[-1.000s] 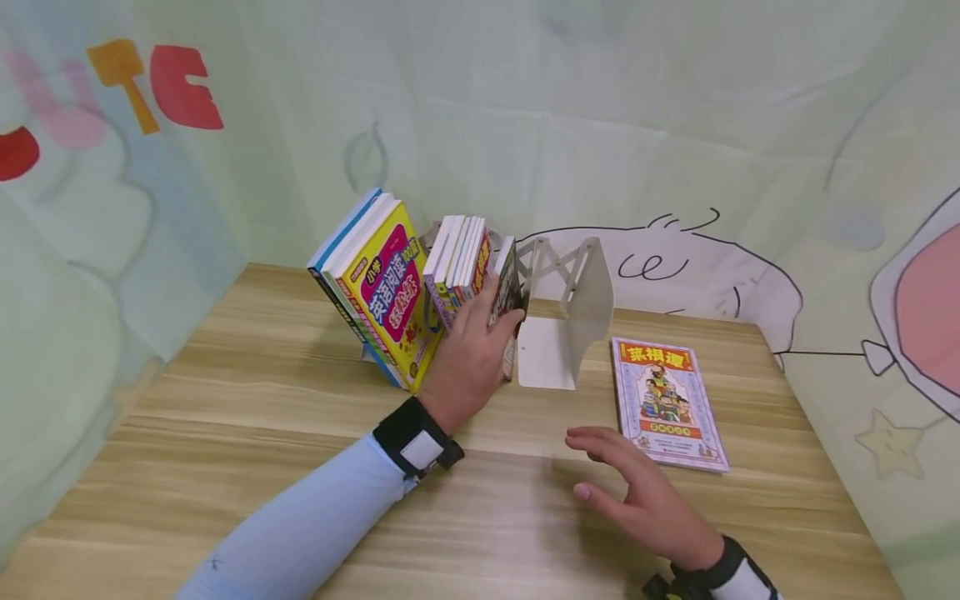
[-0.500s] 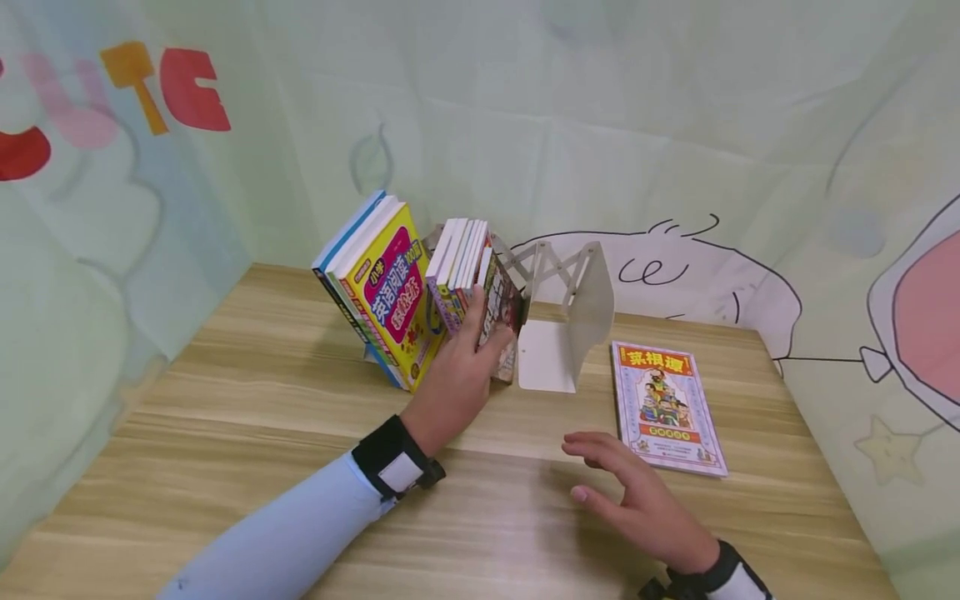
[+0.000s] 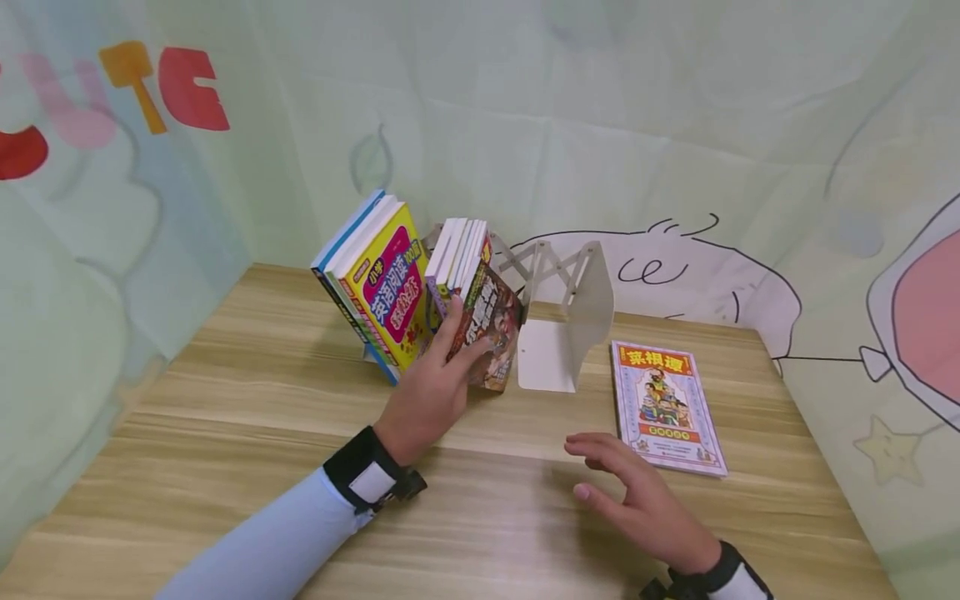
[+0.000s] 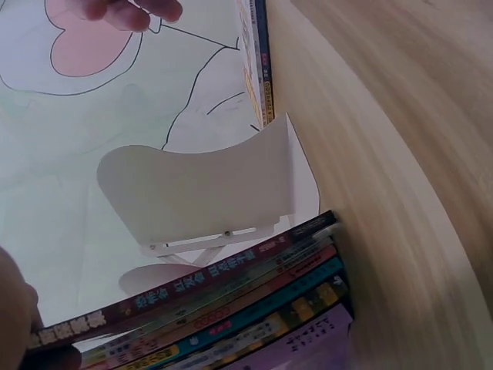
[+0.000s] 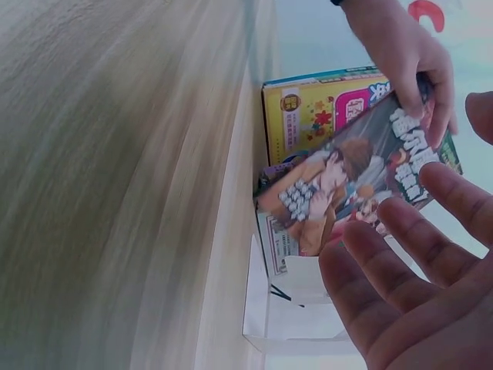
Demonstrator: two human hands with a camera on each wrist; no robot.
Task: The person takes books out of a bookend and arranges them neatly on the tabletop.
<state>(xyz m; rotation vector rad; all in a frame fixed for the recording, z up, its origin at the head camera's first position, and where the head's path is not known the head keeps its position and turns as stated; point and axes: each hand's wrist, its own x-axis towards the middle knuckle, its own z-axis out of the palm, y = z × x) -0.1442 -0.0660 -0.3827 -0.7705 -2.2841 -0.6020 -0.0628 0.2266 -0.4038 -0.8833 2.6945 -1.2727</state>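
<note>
My left hand (image 3: 429, 392) pinches a dark-covered comic-style book (image 3: 497, 321) between thumb and fingers. The book leans toward me, its top edge tipped out from a row of small thin books (image 3: 459, 250). In the left wrist view its dark red spine (image 4: 177, 287) lies along the other spines, with part of my left hand (image 4: 14, 316) at its end. Its illustrated cover (image 5: 347, 181) faces the right wrist camera. My right hand (image 3: 647, 504) hovers over the table with fingers spread and nothing in them, nearest to a flat lilac book (image 3: 671, 408).
Larger books with a yellow front cover (image 3: 390, 300) lean at the left of the row. A white metal expanding bookend (image 3: 588, 308) stands right of the small books, its base plate (image 3: 546, 358) on the wooden table (image 3: 480, 533). A printed cloth (image 3: 637, 125) hangs behind.
My left hand has drawn back toward me and left, tipping the dark book so more of its cover shows. My right hand stays almost in place.
</note>
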